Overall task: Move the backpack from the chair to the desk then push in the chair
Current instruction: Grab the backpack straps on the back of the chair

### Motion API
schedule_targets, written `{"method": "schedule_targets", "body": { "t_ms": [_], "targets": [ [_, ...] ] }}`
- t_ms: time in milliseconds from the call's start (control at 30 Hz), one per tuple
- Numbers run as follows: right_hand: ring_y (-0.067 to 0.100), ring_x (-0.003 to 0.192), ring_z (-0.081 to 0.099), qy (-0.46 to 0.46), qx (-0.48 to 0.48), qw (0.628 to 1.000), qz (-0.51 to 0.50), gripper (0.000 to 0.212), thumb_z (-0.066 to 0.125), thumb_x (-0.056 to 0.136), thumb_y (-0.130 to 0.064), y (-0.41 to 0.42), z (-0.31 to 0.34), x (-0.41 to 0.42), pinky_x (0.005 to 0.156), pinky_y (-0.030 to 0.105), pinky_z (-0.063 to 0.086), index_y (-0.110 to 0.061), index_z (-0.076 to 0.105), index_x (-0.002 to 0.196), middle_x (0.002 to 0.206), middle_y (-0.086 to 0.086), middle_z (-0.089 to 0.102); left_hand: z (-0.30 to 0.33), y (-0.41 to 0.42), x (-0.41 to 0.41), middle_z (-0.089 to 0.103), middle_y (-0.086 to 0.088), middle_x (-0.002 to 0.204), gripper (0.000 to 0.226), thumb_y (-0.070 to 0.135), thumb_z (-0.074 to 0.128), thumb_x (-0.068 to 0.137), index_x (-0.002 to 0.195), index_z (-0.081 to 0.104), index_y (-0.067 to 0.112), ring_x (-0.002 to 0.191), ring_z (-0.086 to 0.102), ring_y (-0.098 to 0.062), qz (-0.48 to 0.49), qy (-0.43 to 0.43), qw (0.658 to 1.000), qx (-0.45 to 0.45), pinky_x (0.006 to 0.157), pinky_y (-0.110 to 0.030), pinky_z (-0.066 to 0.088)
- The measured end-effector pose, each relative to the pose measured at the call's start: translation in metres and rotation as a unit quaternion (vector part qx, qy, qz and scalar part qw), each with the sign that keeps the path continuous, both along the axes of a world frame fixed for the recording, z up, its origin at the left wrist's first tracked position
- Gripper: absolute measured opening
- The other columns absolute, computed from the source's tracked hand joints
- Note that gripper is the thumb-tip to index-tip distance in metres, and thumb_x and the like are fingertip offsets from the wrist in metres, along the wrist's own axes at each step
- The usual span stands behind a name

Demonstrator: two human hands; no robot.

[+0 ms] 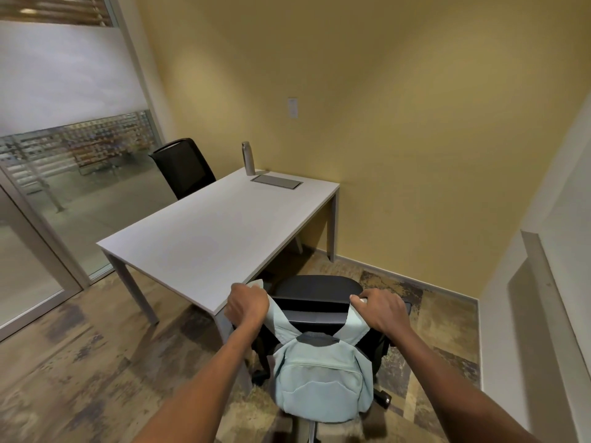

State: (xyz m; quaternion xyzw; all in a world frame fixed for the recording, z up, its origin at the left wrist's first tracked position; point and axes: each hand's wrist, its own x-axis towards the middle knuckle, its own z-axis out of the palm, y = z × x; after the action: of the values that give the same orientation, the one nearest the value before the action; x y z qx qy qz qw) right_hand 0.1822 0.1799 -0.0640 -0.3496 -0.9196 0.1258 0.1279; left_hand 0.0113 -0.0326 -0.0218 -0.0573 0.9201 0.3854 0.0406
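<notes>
A pale green backpack [319, 375] hangs on the back of a black office chair [316, 287], its two straps spread over the top of the backrest. My left hand [248, 305] is closed on the left strap at the backrest's left corner. Gripping the right strap near the right corner is my right hand [382, 308]. The chair stands at the near right end of a white desk [204, 238], its seat facing the desk and partly hidden by the backrest and bag.
A steel water bottle [248, 157] and a grey cable hatch [276, 182] sit at the desk's far end. A second black chair [182, 167] stands on the desk's far left side. Glass wall to the left, yellow walls behind and right, a white ledge [550, 302] at right.
</notes>
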Motion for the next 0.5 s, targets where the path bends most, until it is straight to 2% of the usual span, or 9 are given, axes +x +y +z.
{"method": "schedule_targets", "body": {
  "t_ms": [133,300,333,400,433,500],
  "targets": [
    [0.026,0.087,0.068,0.004,0.0,1.0,0.003,0.06,0.035,0.082,-0.063,-0.001,-0.003,0.003,0.083,0.036,0.047,-0.026,0.078,0.101,0.094,0.005,0.078,0.005,-0.003,-0.005,0.062,-0.025,0.127,0.04,0.021,0.058,0.096,0.126,0.055,-0.006,0.114,0.062,-0.041,0.055,-0.078,0.988,0.125,0.085,-0.041,0.05],
    [0.026,0.086,0.069,0.004,0.006,1.0,0.005,0.059,0.036,0.083,-0.064,-0.003,-0.003,0.004,0.077,0.034,0.043,-0.024,0.077,0.098,0.092,0.005,0.077,0.007,-0.01,-0.008,0.061,-0.023,0.125,0.04,0.011,0.058,0.094,0.129,0.052,-0.008,0.111,0.061,-0.038,0.082,-0.135,0.959,0.236,0.091,-0.042,0.053],
    [0.026,0.086,0.069,0.002,0.008,1.0,0.004,0.058,0.037,0.084,-0.063,-0.003,-0.003,0.004,0.075,0.034,0.042,-0.024,0.077,0.097,0.091,0.005,0.077,0.008,-0.013,-0.01,0.063,-0.022,0.119,0.04,0.007,0.057,0.093,0.129,0.052,-0.008,0.107,0.062,-0.037,0.079,-0.148,0.946,0.277,0.087,-0.04,0.052],
    [0.027,0.084,0.069,-0.004,0.012,1.0,0.0,0.057,0.038,0.085,-0.061,-0.002,-0.003,0.004,0.07,0.033,0.039,-0.022,0.078,0.096,0.09,0.005,0.077,0.016,-0.021,-0.014,0.065,-0.021,0.089,0.037,-0.003,0.052,0.091,0.127,0.053,-0.011,0.086,0.06,-0.034,0.067,-0.193,0.908,0.365,0.073,-0.036,0.047],
    [0.027,0.082,0.069,-0.008,0.017,1.0,-0.001,0.057,0.037,0.085,-0.061,-0.001,-0.003,0.003,0.067,0.032,0.038,-0.02,0.077,0.093,0.087,0.006,0.077,0.021,-0.025,-0.016,0.065,-0.021,0.082,0.036,-0.008,0.049,0.091,0.126,0.054,-0.012,0.078,0.058,-0.032,0.062,-0.217,0.89,0.395,0.071,-0.036,0.045],
    [0.027,0.078,0.068,-0.013,0.025,1.0,0.0,0.059,0.036,0.085,-0.059,-0.001,-0.004,0.002,0.064,0.031,0.037,-0.017,0.077,0.09,0.083,0.006,0.076,0.027,-0.033,-0.017,0.065,-0.023,0.098,0.036,-0.012,0.045,0.093,0.128,0.054,-0.012,0.076,0.057,-0.029,0.046,-0.254,0.869,0.423,0.076,-0.038,0.046]
  ]
}}
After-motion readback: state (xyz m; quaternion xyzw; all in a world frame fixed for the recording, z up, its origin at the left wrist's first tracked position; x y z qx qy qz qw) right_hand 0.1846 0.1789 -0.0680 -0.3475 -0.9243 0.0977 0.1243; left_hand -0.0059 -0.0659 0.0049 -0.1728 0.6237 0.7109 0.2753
